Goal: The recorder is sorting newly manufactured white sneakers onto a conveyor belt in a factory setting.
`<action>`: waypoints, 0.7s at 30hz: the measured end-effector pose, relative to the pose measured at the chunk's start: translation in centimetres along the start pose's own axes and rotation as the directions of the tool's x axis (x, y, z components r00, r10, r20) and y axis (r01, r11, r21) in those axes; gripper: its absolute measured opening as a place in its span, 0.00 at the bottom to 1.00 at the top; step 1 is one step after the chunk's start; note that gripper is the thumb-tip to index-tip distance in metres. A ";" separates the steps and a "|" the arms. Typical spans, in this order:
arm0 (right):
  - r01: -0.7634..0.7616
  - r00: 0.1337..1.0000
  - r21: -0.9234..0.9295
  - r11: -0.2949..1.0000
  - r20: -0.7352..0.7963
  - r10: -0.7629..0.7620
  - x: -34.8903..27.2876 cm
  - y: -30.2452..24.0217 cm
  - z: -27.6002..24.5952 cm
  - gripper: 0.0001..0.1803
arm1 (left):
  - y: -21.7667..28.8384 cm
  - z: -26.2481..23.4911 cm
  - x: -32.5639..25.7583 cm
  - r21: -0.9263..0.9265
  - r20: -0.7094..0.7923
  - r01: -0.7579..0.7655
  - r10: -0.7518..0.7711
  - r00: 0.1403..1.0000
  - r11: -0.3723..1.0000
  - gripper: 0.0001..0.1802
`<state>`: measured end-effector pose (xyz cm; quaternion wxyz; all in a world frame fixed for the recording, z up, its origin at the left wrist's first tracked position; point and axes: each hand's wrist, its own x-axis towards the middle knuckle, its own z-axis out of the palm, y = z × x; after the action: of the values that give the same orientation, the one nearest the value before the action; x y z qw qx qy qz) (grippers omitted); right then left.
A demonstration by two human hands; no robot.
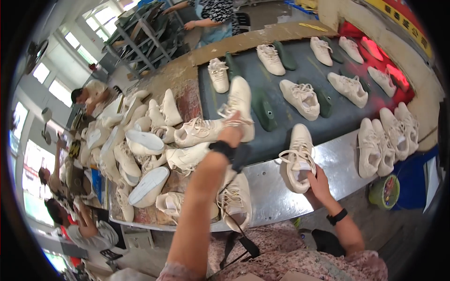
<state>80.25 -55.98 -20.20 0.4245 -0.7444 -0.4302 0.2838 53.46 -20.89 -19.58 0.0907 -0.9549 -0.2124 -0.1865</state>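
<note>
My left hand (pixel 236 125) is closed around the heel end of a cream lace-up sneaker (pixel 240 97), its toe pointing away over the near left edge of a dark conveyor belt (pixel 281 126). My right hand (pixel 319 184) grips the heel of another cream sneaker (pixel 300 143) above the shiny metal ledge (pixel 267 187); its toe points to the belt and its laces hang loose. A green shoe last (pixel 264 111) lies on the belt just right of the left-hand sneaker. Below my left wrist, one more sneaker (pixel 235 199) sits at the ledge.
Cream sneakers, some sole up (pixel 149 187), pile on the worn table at left. Sneakers and green lasts stand in rows on the belt, running to a red-lit opening (pixel 398 77). Several sneakers (pixel 370 147) line the ledge's right end, above a green bucket (pixel 384 192). People work beyond.
</note>
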 end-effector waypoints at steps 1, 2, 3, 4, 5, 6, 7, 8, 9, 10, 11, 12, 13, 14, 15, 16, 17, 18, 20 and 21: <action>-0.064 0.995 -0.031 0.997 -0.085 0.061 -0.6 2.7 -1.4 0.29 | 8.6 -1.4 10.9 0.056 0.750 0.158 -0.146 0.645 0.986 0.25; -0.050 0.998 -0.070 0.996 -0.048 0.047 -0.7 1.3 -0.8 0.28 | 8.6 2.7 11.7 0.311 0.788 -0.042 -0.232 0.570 0.950 0.16; -0.125 0.990 -0.121 0.985 -0.078 0.116 -1.3 2.1 -1.5 0.27 | 12.2 1.6 13.8 -0.055 0.635 0.657 -0.481 0.604 0.752 0.25; -0.124 0.989 -0.110 0.986 -0.099 0.113 -1.5 1.7 -1.1 0.26 | 12.8 2.6 14.1 -0.338 0.651 0.905 -0.631 0.422 0.257 0.23; -0.097 0.994 -0.111 0.989 -0.052 0.091 -1.6 1.6 -0.7 0.26 | 12.7 3.6 14.2 -0.530 0.714 0.786 -0.668 0.210 -0.319 0.22; -0.134 0.989 -0.040 0.990 -0.067 0.131 -1.3 2.2 -0.7 0.25 | 12.5 3.1 14.1 -0.511 0.783 0.779 -0.570 0.248 -0.363 0.21; -0.171 0.982 0.032 0.985 -0.076 0.173 -0.9 2.7 -0.7 0.24 | 12.1 2.5 13.9 -0.489 0.837 0.772 -0.467 0.284 -0.407 0.20; -0.164 0.983 0.058 0.985 -0.072 0.168 -0.8 2.3 -0.5 0.22 | 10.7 2.3 13.0 -0.520 0.828 0.717 -0.481 0.289 -0.465 0.17; -0.221 0.973 0.088 0.971 -0.050 0.226 -0.7 1.7 -0.8 0.23 | 9.2 1.6 11.9 -0.589 0.631 0.808 -0.610 0.480 0.027 0.21; -0.173 0.982 0.103 0.980 -0.060 0.180 -0.7 1.8 -0.6 0.23 | 7.3 0.5 10.3 -0.590 0.438 0.757 -0.676 0.593 0.281 0.23; -0.131 0.986 0.112 0.985 -0.089 0.142 -0.8 1.9 -0.7 0.22 | 5.8 -1.1 9.0 -0.532 0.241 0.666 -0.660 0.711 0.523 0.26; -0.142 0.982 0.100 0.985 -0.108 0.153 -0.8 2.0 -0.8 0.22 | 4.1 -2.2 7.6 -0.429 0.254 0.696 -0.663 0.705 0.576 0.28; -0.152 0.982 0.095 0.984 -0.099 0.162 -0.8 1.9 -0.9 0.22 | 2.2 -3.8 5.4 -0.320 0.260 0.716 -0.670 0.696 0.620 0.31; -0.135 0.985 0.107 0.985 -0.094 0.146 -0.7 1.7 -0.8 0.21 | 0.2 -5.4 2.7 -0.155 0.238 0.688 -0.649 0.722 0.709 0.31; -0.125 0.986 0.117 0.985 -0.097 0.137 -0.6 1.8 -0.9 0.21 | -1.2 -7.9 1.6 -0.034 0.468 0.786 -0.685 0.558 0.617 0.29; -0.114 0.990 0.117 0.987 -0.075 0.123 -0.3 1.6 -0.5 0.21 | -3.9 -8.7 -2.8 0.014 0.403 0.724 -0.667 0.627 0.689 0.29; -0.124 0.988 0.114 0.986 -0.077 0.133 -0.3 2.0 -0.5 0.21 | -3.8 -9.6 -4.7 0.034 0.305 0.559 -0.542 0.783 0.828 0.33; -0.139 0.985 0.107 0.984 -0.086 0.148 -0.4 2.4 -0.6 0.20 | -2.5 -11.3 -5.0 0.100 0.451 0.506 -0.492 0.744 0.857 0.42; -0.134 0.986 0.116 0.984 -0.082 0.144 -0.5 2.3 -0.4 0.20 | -0.7 -13.3 -7.1 0.214 0.584 0.419 -0.459 0.669 0.883 0.46; -0.131 0.985 0.125 0.983 -0.093 0.143 -0.5 2.2 -0.3 0.19 | -0.4 -13.5 -7.9 0.298 0.701 0.298 -0.420 0.576 0.907 0.50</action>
<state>81.17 -57.21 -21.97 0.4688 -0.7590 -0.3383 0.2994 42.40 -26.88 -10.27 0.0250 -0.8720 -0.4331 0.2269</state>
